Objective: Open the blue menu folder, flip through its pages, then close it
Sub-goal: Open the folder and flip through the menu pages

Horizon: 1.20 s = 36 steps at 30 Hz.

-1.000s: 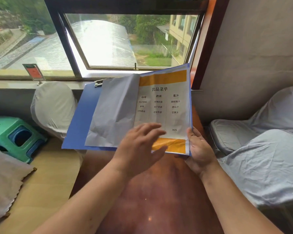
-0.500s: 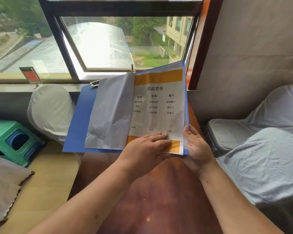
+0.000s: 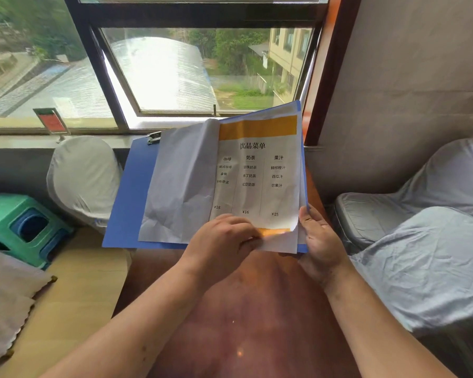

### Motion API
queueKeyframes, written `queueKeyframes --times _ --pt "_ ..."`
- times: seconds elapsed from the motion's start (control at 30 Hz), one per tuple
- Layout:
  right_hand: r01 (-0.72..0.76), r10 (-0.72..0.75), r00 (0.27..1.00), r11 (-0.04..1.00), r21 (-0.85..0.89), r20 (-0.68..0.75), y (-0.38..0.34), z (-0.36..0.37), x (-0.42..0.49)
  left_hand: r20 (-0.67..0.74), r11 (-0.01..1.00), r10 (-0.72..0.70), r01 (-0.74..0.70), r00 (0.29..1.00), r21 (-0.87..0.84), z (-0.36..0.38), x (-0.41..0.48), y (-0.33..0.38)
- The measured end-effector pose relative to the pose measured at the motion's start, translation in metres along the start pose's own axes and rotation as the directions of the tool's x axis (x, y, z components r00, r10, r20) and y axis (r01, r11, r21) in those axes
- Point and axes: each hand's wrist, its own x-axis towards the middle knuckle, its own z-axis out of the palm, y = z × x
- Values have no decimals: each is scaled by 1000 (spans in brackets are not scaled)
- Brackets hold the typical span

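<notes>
The blue menu folder (image 3: 129, 203) is held open above a reddish-brown table (image 3: 257, 323). Its left cover lies spread with a turned white page (image 3: 180, 186) resting on it. On the right is a drinks menu page (image 3: 260, 170) with orange bands and black text. My left hand (image 3: 224, 241) pinches the bottom corner of this menu page, which curls up. My right hand (image 3: 320, 241) grips the folder's lower right edge from below. A metal clip (image 3: 154, 137) sits at the folder's top left.
Grey covered chairs (image 3: 421, 255) stand at the right, a white covered chair (image 3: 85, 178) at the left behind the folder. A green stool (image 3: 19, 227) is on the floor at far left. A window and sill with a small red sign (image 3: 51, 121) lie beyond.
My left hand came down from hovering over the page onto its bottom edge and now pinches the lower right corner, which lifts and curls. My right hand keeps its hold.
</notes>
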Motion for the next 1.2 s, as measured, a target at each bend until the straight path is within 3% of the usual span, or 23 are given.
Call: queueKeyframes --times 0.1,0.17,0.27,0.47,0.53,0.7,0.77,0.83,0.87,0.9,0.97,1.0,1.07,1.1,1.2 --pt "6 -8 998 999 38 56 -4 3 -2 -69 930 -287 260 956 -261 5 -7 -4" --pt "18 -21 998 999 37 67 -8 3 -4 -72 721 -519 392 852 -571 1 -9 -9" --pt "39 -41 997 999 32 63 -13 2 -5 -64 384 -754 359 654 -851 -13 -15 -25" --pt "69 -71 997 996 56 34 -20 1 -6 34 25 -967 229 251 -973 -28 -32 -66" --pt "68 -69 998 994 80 5 -20 1 -6 69 -29 -979 204 191 -978 -26 -38 -75" --pt "65 -65 998 995 79 -8 -17 5 -6 98 -67 -987 227 124 -972 -22 -45 -86" --pt "63 -62 998 995 81 -16 -16 6 -7 32 -9 -998 364 57 -931 -24 -46 -85" --pt "60 -58 998 996 71 -36 -15 8 -6 -158 125 -987 612 -1 -781 -28 -48 -80" --pt "59 -56 998 996 71 -43 -14 9 -6 -287 241 -956 700 53 -673 -30 -48 -74" --pt "59 -56 997 995 74 -46 -13 9 -6 -418 409 -890 729 184 -549 -32 -48 -66" --pt "57 -54 997 996 74 -49 -12 11 -6 -587 767 -609 584 533 -266 -33 -40 -44" --pt "52 -49 998 997 64 -48 -11 12 -5 -582 881 -441 455 684 -132 -33 -33 -32" --pt "37 -36 999 999 37 -39 -8 16 -5 -415 982 -125 173 901 79 -29 -15 -9" --pt "31 -30 999 999 36 -31 -7 18 -4 -281 989 -23 63 959 134 -26 -7 0" --pt "12 -14 1000 996 92 23 -3 19 -4 125 978 26 -51 992 200 -16 11 20"
